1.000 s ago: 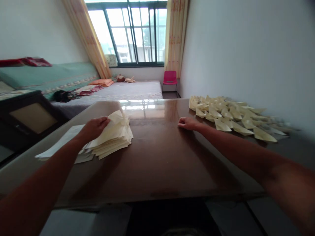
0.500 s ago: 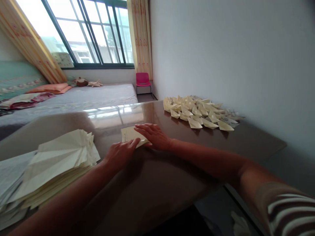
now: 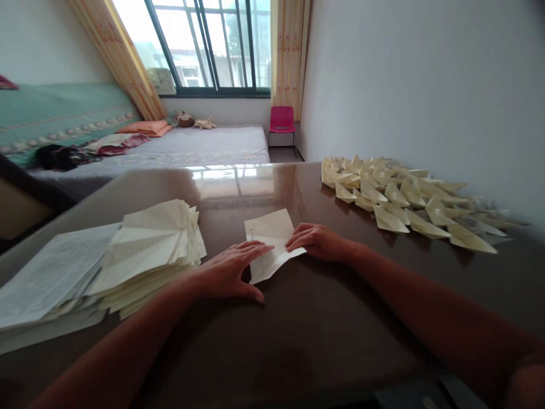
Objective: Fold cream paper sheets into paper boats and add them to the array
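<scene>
A small sheet of cream paper (image 3: 272,230) lies on the brown table with a fold across it, its near part lifted slightly off the surface. My left hand (image 3: 232,267) is open at its left side, fingertips on the paper and thumb spread well apart, past the near edge. At the right edge my right hand (image 3: 317,241) has its fingers closed together on the paper; its thumb is hidden. To the left of my hands rises a thick stack of creased cream paper (image 3: 149,238). Many folded paper boats (image 3: 392,196) sit grouped at the right.
Larger grey printed sheets (image 3: 51,272) lie left of the stack on the glossy table (image 3: 272,341). A white wall (image 3: 404,85) runs along the right. Beyond the table are a bed (image 3: 221,145), a pink chair (image 3: 281,119) and a window (image 3: 208,45).
The folded-over paper has been opened out into a larger sheet. My left hand has spread its thumb, and my right hand has shifted to the sheet's right edge. The camera view has turned left.
</scene>
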{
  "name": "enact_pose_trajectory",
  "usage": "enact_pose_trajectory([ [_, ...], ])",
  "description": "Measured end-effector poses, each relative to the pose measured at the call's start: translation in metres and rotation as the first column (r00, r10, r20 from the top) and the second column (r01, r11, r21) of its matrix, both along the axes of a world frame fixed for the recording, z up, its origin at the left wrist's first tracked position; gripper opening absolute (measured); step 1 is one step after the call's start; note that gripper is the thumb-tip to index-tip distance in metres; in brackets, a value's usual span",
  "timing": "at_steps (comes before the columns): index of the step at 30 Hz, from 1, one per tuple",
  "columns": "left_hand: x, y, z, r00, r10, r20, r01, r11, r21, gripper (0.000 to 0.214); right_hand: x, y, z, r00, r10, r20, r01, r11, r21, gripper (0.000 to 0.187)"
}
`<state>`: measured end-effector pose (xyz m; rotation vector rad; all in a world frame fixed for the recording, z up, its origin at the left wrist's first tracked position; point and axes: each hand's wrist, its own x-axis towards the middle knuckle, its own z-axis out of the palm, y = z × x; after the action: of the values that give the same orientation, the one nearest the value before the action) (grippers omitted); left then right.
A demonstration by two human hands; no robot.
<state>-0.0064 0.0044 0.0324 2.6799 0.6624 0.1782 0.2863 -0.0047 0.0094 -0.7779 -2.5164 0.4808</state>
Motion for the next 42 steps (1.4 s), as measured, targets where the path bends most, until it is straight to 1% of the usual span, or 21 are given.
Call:
enact_pose_trajectory([
  [1, -0.006, 0.004, -0.001, 1.000, -0.017, -0.016, 0.016, 1.000, -0.016, 0.093, 0.004, 0.002, 0.001, 1.000, 0.011, -0.008, -0.011, 0.999, -0.034, 0.028],
  [3, -0.013, 0.011, -0.003, 0.999, -0.030, -0.017, 0.030, 0.999, -0.042, 0.085, 0.009, 0.004, 0.004, 0.999, 0.020, -0.028, -0.023, 0.993, -0.112, 0.025],
  [6, -0.010, 0.014, -0.009, 0.998, 0.007, 0.069, -0.003, 0.998, -0.056, 0.060, 0.012, 0.004, 0.010, 0.999, 0.014, -0.039, -0.023, 0.968, -0.250, 0.027],
  [9, 0.000, 0.010, -0.015, 0.980, 0.053, 0.194, -0.045, 0.998, -0.044, 0.033, 0.012, 0.001, 0.014, 0.998, -0.061, 0.000, 0.057, 0.928, -0.368, 0.030],
  [11, 0.006, 0.006, -0.019, 0.964, 0.123, 0.236, -0.110, 0.992, -0.065, 0.026, 0.010, 0.001, 0.012, 0.989, -0.150, -0.009, 0.131, 0.890, -0.438, 0.035],
  [13, 0.012, 0.004, -0.021, 0.926, 0.279, 0.255, -0.252, 0.959, -0.133, 0.027, 0.005, 0.002, 0.007, 0.961, -0.272, -0.046, 0.217, 0.846, -0.486, 0.040],
  [15, 0.016, 0.004, -0.022, 0.854, 0.455, 0.253, -0.408, 0.887, -0.218, 0.035, -0.001, 0.004, 0.001, 0.910, -0.411, -0.061, 0.339, 0.819, -0.464, 0.042],
  [16, 0.017, 0.004, -0.022, 0.816, 0.523, 0.248, -0.468, 0.848, -0.249, 0.044, -0.005, 0.005, -0.002, 0.880, -0.473, -0.052, 0.411, 0.810, -0.418, 0.041],
  [18, 0.020, 0.005, -0.022, 0.762, 0.599, 0.247, -0.537, 0.797, -0.277, 0.064, -0.013, 0.006, -0.006, 0.818, -0.575, -0.027, 0.543, 0.786, -0.296, 0.034],
  [20, 0.022, 0.005, -0.021, 0.741, 0.620, 0.257, -0.564, 0.783, -0.262, 0.075, -0.020, 0.006, -0.007, 0.766, -0.642, -0.015, 0.625, 0.751, -0.212, 0.029],
  [22, 0.023, 0.005, -0.021, 0.748, 0.614, 0.252, -0.576, 0.789, -0.212, 0.073, -0.024, 0.005, -0.007, 0.739, -0.673, -0.014, 0.660, 0.728, -0.186, 0.040],
  [23, 0.023, 0.004, -0.021, 0.756, 0.610, 0.237, -0.586, 0.792, -0.170, 0.068, -0.025, 0.005, -0.007, 0.740, -0.673, -0.012, 0.660, 0.729, -0.181, 0.044],
  [24, 0.023, 0.004, -0.022, 0.767, 0.605, 0.215, -0.594, 0.796, -0.119, 0.059, -0.026, 0.004, -0.008, 0.747, -0.665, -0.006, 0.655, 0.737, -0.169, 0.042],
  [26, 0.023, 0.003, -0.023, 0.793, 0.585, 0.170, -0.593, 0.805, -0.004, 0.041, -0.027, 0.002, -0.008, 0.767, -0.642, 0.009, 0.638, 0.760, -0.121, 0.030],
  [27, 0.022, 0.003, -0.024, 0.805, 0.573, 0.153, -0.586, 0.809, 0.051, 0.036, -0.028, 0.001, -0.008, 0.773, -0.634, 0.021, 0.633, 0.769, -0.089, 0.025],
  [29, 0.021, 0.003, -0.025, 0.831, 0.543, 0.122, -0.556, 0.818, 0.147, 0.034, -0.028, 0.000, -0.009, 0.769, -0.636, 0.056, 0.638, 0.770, -0.024, 0.023],
  [32, 0.020, 0.002, -0.024, 0.859, 0.506, 0.076, -0.507, 0.824, 0.253, 0.033, -0.028, -0.001, -0.009, 0.746, -0.656, 0.113, 0.656, 0.754, 0.042, 0.024],
  [36, 0.022, 0.000, -0.022, 0.877, 0.476, 0.058, -0.466, 0.818, 0.337, 0.031, -0.028, 0.001, -0.009, 0.752, -0.642, 0.145, 0.642, 0.765, 0.057, 0.024],
  [38, 0.022, 0.000, -0.021, 0.897, 0.435, 0.078, -0.432, 0.825, 0.365, 0.029, -0.028, 0.002, -0.009, 0.753, -0.639, 0.154, 0.639, 0.767, 0.058, 0.024],
  [40, 0.023, 0.001, -0.022, 0.933, 0.340, 0.120, -0.360, 0.853, 0.378, 0.031, -0.028, 0.002, -0.009, 0.750, -0.640, 0.166, 0.640, 0.766, 0.063, 0.024],
  [42, 0.024, 0.001, -0.024, 0.967, 0.212, 0.138, -0.249, 0.895, 0.371, 0.037, -0.029, 0.000, -0.007, 0.746, -0.640, 0.182, 0.641, 0.765, 0.065, 0.024],
])
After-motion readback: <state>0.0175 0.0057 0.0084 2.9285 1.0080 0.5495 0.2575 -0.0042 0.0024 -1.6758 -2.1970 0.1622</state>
